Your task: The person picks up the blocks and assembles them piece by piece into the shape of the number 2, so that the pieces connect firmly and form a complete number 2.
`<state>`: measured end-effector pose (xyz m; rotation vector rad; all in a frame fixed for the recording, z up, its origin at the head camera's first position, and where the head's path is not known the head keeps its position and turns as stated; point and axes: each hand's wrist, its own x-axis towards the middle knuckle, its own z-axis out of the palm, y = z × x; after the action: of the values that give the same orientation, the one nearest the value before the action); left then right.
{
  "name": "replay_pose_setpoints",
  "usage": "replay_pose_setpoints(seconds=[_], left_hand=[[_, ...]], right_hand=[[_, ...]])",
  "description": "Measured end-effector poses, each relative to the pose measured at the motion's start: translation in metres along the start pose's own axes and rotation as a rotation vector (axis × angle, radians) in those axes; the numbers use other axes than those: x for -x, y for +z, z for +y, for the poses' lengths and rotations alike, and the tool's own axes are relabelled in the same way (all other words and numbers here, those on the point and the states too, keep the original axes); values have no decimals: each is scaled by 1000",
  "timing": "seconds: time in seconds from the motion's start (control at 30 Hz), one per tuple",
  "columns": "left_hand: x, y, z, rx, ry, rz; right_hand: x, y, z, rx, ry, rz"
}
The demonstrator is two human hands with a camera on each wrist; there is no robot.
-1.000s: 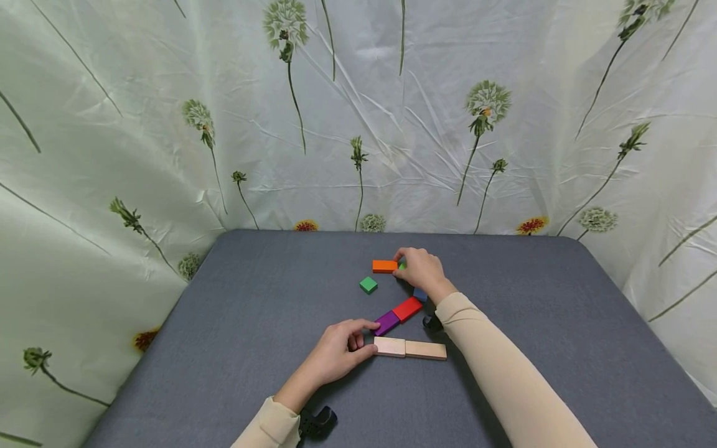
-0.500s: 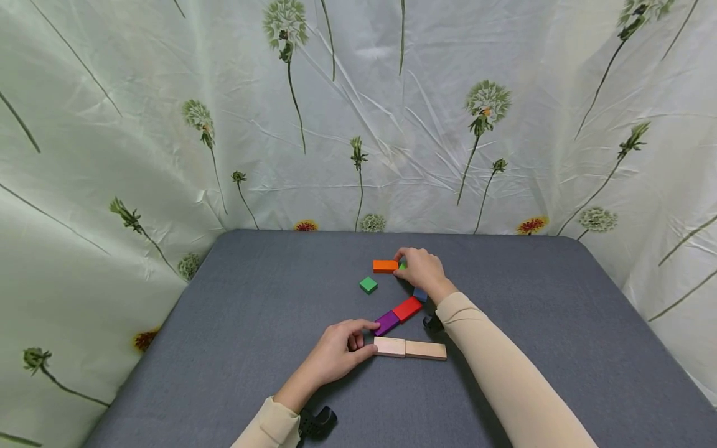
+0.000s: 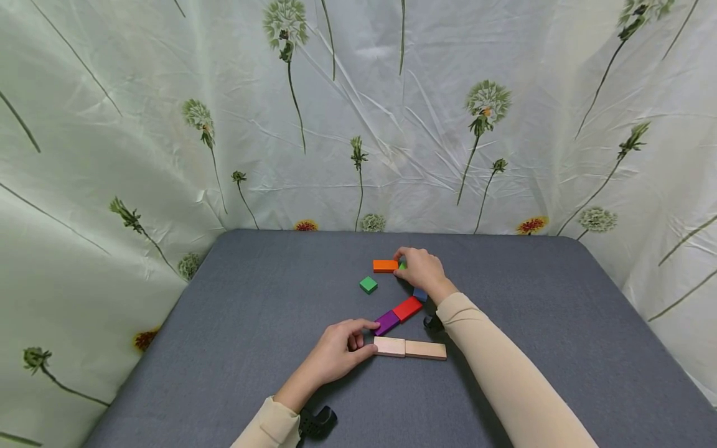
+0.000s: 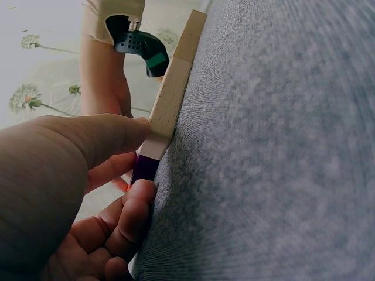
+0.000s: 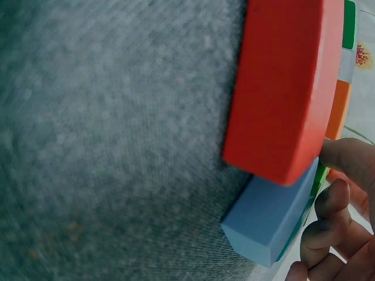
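Note:
On the table, my left hand [image 3: 336,351] has its thumb at the end of a pale wooden block [image 3: 389,346] and its index fingertip at a purple block [image 3: 386,322]; its other fingers are bent. A second wooden block [image 3: 426,350] continues the pale row. My right hand [image 3: 421,271] reaches to the back and pinches a light green block [image 3: 402,266], mostly hidden under the fingers, beside an orange block [image 3: 384,266]. Nearer me, a red block [image 5: 281,88] touches the purple one, and a blue block [image 5: 263,216] adjoins the red one's far end.
A small green block [image 3: 368,285] lies apart, left of the curve of blocks. Grey cloth covers the table [image 3: 269,298]. Behind it hangs a pale curtain [image 3: 235,74] with a dandelion print. Wrist cameras [image 3: 318,423] sit low under both forearms.
The orange block has shifted very slightly to the right. Both hands stay in place, and the other blocks have not visibly moved.

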<state>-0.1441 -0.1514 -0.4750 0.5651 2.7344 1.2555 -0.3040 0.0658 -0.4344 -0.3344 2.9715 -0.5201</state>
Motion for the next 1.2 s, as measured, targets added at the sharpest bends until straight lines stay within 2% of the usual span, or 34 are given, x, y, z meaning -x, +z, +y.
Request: replay_pose_setpoints(seconds=[0.43, 1.0, 1.2], left_hand=[[0, 0, 0, -5, -1, -3], [0, 0, -1, -6, 16, 4], [0, 0, -1, -7, 15, 3]], right_hand=[[-1, 1, -1, 3, -42, -12], [2, -1, -2, -13, -33, -26], [4, -3, -2, -15, -53, -24]])
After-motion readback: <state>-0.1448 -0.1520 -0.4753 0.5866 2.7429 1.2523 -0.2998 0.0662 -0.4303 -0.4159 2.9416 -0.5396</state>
